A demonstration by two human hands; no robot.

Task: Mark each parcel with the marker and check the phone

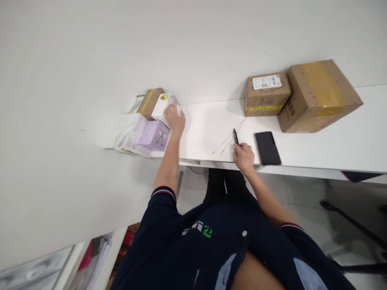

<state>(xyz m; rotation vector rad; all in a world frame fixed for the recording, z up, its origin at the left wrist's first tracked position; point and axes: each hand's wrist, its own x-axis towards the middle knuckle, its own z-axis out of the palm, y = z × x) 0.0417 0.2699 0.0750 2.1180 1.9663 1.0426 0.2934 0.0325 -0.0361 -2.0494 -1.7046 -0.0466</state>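
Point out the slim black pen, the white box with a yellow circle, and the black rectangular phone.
Slim black pen (pixel 236 137): head view, on its exposed length.
White box (pixel 159 108): head view, on its uncovered surface.
Black rectangular phone (pixel 267 148): head view, mid upward face.

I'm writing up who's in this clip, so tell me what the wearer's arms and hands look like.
Short, dark navy sleeves end in narrow trim striped white and red. The left hand and right hand are gloveless, and no watch shows. The left is blurred, so I can't rule out rings there.
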